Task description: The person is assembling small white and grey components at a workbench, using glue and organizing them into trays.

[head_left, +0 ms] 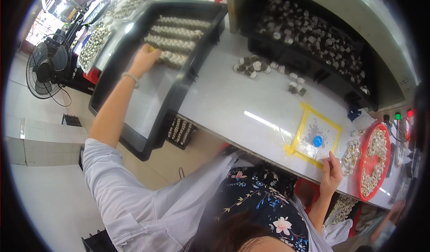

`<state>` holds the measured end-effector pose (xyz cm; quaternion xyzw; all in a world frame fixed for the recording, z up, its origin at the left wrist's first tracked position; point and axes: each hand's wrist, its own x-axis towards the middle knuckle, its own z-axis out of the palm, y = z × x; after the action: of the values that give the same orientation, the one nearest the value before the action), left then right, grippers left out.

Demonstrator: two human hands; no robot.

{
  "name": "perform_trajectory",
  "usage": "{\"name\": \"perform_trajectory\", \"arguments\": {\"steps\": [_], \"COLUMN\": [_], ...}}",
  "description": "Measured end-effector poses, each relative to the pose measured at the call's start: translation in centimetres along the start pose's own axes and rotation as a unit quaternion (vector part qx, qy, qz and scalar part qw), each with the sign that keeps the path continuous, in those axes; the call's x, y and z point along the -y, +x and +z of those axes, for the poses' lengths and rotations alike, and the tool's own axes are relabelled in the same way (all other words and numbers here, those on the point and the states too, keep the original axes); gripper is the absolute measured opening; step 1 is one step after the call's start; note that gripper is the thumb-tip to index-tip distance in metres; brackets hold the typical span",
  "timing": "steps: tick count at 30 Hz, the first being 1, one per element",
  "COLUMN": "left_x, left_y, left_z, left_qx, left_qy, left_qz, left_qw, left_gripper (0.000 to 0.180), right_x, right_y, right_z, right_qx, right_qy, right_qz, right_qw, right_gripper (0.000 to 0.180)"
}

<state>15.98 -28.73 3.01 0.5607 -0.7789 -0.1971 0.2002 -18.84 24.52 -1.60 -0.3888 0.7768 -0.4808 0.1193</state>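
My left hand point(144, 60) reaches far out into a long black tray point(134, 117) and rests, fingers curled, on the near end of several rows of small pale round pieces point(179, 32). Something yellow shows at its fingertips; whether it grips anything is hidden. My right hand point(331, 170) sits at the near edge of the white table point(233, 99), fingers curled in, beside a square of yellow tape point(301, 126) with a blue round cap point(317, 141) inside. A red round tray point(363, 162) heaped with pale pieces lies just right of that hand.
Loose pieces lie in two small clusters on the table point(251, 66) point(295, 86). A large black bin point(309, 28) full of pieces stands behind them. More filled trays point(94, 43) and a floor fan point(47, 66) are at the far left. Another filled tray point(180, 131) sits under the table.
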Motion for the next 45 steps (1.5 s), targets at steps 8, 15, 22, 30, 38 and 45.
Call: {"name": "perform_trajectory", "arguments": {"steps": [8,15,22,30,38,45], "left_x": [1.8,2.4,3.0,2.3,5.3,-0.3], "left_y": [0.5,0.0,0.8,0.7,4.1,1.0], "left_z": [-2.0,-3.5,-2.8,-2.7,-2.5,-5.1], "left_qx": [0.052,0.177,0.084,0.061,0.02,0.158], "left_qy": [-0.09,0.129,0.204,0.147,0.187,0.18], "left_qz": [0.02,0.042,0.178,0.168,0.238,0.223], "left_qw": [0.994,0.975,0.959,0.973,0.953,0.945], "left_gripper": [0.048,0.057,0.047,0.032,0.026,0.024], "right_x": [-0.6,-0.6,-0.7,-0.6,-0.6,-0.9], "right_y": [0.0,0.4,-0.1,0.2,0.9,1.0], "right_z": [-0.2,0.3,0.1,0.2,0.8,0.5], "right_qx": [-0.018,-0.022,-0.039,-0.046,-0.048,-0.054], "right_qy": [0.006,-0.014,-0.048,-0.062,-0.086,-0.121], "right_qz": [0.022,0.017,0.017,0.023,0.017,0.003], "right_qw": [1.0,1.0,0.998,0.997,0.995,0.991], "right_gripper": [0.03,0.028,0.027,0.025,0.024,0.023]}}
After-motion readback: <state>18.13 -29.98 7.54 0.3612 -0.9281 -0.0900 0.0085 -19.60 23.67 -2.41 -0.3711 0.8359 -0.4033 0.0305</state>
